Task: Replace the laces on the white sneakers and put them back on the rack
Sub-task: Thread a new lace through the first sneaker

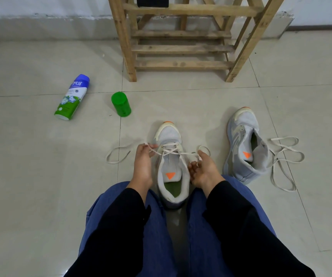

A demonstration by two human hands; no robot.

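- White lace (170, 151) was threaded crosswise through the lower eyelets of the near sneaker (170, 136). This sneaker stood upright on the floor (41, 176) between the person's knees, toe toward the rack (181, 48). The upper eyelets appeared not yet laced.
- Left hand (142, 164): its fingers pinched one lace end at the sneaker's left side. The slack beyond it lay in a loop on the floor.
- Right hand (204, 170): its fingers were curled round the other lace end at the sneaker's right side.
- Second sneaker (243, 144) lay tilted on its side on the floor, to the right of the first and apart from it. Its eyelets looked empty, though this could not be confirmed.
- Loose lace (285, 160) lay in open loops on the floor just beside that sneaker's heel, apparently touching the collar.
- Rack stood at the far edge of the floor, against the wall. No sneaker was on its visible slats.
- Bottle (72, 96) lay on its side and a green cap (121, 104) stood near it, both well left of the work.
- Assessment: under half done. Remaining work was to finish the first lacing, lace the second sneaker and return both to the rack.
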